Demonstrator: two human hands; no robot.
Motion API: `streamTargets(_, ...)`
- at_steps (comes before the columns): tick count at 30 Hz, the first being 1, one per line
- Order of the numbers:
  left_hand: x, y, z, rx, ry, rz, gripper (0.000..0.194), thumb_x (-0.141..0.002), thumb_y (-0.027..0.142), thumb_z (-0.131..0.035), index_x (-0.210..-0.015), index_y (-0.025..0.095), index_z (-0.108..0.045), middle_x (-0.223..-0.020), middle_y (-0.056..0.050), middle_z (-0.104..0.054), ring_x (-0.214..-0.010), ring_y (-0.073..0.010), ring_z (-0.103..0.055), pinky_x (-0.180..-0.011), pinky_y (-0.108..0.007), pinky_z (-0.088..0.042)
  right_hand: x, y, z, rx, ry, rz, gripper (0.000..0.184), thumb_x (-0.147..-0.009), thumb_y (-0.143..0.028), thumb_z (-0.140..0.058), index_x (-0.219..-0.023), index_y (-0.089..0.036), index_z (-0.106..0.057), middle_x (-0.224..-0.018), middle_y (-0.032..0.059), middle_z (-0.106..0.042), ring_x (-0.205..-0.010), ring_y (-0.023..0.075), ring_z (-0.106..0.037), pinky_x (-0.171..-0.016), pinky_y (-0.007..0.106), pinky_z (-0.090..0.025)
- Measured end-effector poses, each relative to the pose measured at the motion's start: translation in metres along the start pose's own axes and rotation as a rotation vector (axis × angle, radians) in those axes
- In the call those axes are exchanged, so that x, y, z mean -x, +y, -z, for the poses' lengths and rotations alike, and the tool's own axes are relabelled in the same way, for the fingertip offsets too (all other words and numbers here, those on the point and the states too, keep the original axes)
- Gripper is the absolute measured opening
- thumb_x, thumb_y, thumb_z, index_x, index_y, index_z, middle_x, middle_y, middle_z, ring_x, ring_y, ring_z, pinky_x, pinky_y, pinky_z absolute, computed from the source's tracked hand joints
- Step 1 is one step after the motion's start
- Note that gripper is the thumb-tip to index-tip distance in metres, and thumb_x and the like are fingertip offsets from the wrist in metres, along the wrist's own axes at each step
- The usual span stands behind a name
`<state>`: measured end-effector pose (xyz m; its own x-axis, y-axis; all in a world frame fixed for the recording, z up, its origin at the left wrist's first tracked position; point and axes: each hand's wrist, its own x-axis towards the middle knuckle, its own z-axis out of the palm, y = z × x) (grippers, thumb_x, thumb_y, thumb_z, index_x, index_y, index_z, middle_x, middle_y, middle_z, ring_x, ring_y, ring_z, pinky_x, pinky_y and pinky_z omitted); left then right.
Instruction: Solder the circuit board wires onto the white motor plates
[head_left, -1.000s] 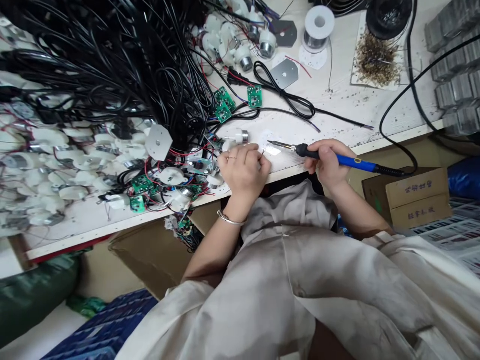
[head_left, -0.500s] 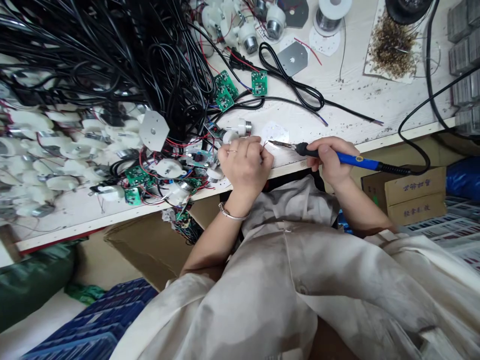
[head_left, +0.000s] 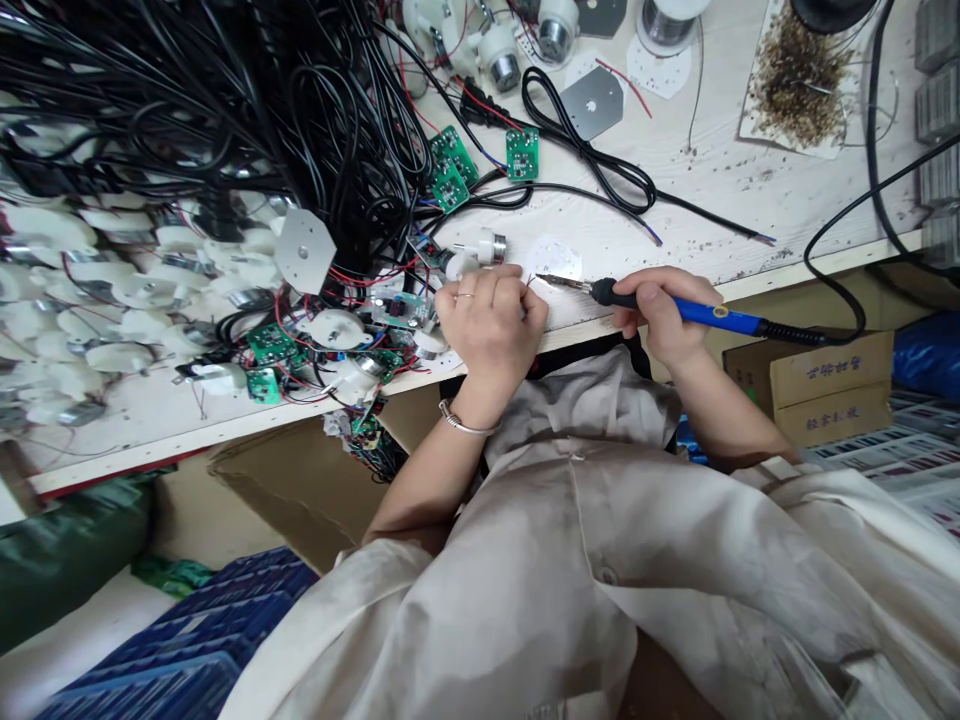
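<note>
**Wire pinched in one hand, iron levelled in the other**

At your far left, white motor units [head_left: 118, 358] lie massed across the worktop [head_left: 720, 190], with black cables [head_left: 247, 60] heaped behind them; the stock seems pushed to this side to leave working room by your body. A grey plate [head_left: 300, 272] rests on the heap's near edge, and green circuit boards [head_left: 262, 386] with red leads lie tangled in front of it, probably within easy reach.

Your left hand [head_left: 491, 320] is curled closed at the worktop's front edge, knuckles up. A thin wire [head_left: 532, 281] pokes out at the thumb and forefinger, apparently pinched there so that its end is exposed; whatever else the palm covers is hidden. Beyond those fingertips lies a white disc [head_left: 561, 258], flat.

The tip of the soldering iron [head_left: 724, 318] points left, just beside the wire; you cannot tell from here whether they touch. Your right hand [head_left: 670, 337] is closed around the handle like a pen, likely for fine control, fingers well back from the metal. The solder spool [head_left: 664, 32] stands farther back. At the right, the iron's cord [head_left: 853, 325] loops off the front edge, seemingly clear of both wrists.
</note>
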<state>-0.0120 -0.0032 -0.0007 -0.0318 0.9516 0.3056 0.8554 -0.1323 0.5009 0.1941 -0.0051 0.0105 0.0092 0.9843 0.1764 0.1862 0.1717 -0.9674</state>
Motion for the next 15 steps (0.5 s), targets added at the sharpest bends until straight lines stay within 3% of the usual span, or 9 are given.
streamTargets(7,-0.0012,0.001,0.0017,0.031,-0.076,0.059,0.013,-0.083,0.014,-0.061,-0.075,0.022,-0.054,-0.104,-0.006,-0.076,-0.106,-0.0282,-0.068,-0.103,-0.048,-0.035,-0.002,-0.0016,0.0011,-0.096,-0.035,0.023,0.025,-0.095,-0.045,-0.062,-0.091,-0.026,-0.077,-0.056,-0.0063,-0.068,-0.039,0.0062,-0.056,-0.04,0.019,-0.045)
streamTargets(11,-0.0014,0.0015,0.0017,0.002,-0.024,0.029,0.014,-0.083,0.015,-0.061,-0.074,0.023,-0.054,-0.102,-0.005,-0.077,-0.099,-0.0264,-0.069,-0.1,-0.048,-0.036,-0.0013,0.0001,0.0004,-0.093,-0.001,-0.016,0.033,-0.095,-0.053,-0.059,-0.09,-0.026,-0.077,-0.056,-0.0048,-0.067,-0.038,0.0082,-0.055,-0.039,0.022,-0.045)
streamTargets(15,-0.0008,0.0007,0.0005,-0.015,0.005,0.003,0.013,-0.083,0.015,-0.06,-0.074,0.023,-0.055,-0.101,-0.005,-0.078,-0.098,-0.0261,-0.069,-0.099,-0.047,-0.037,-0.0009,-0.0002,0.0003,-0.128,-0.001,-0.007,0.028,-0.095,-0.049,-0.061,-0.09,-0.027,-0.077,-0.056,-0.0053,-0.068,-0.038,0.0079,-0.056,-0.038,0.021,-0.045)
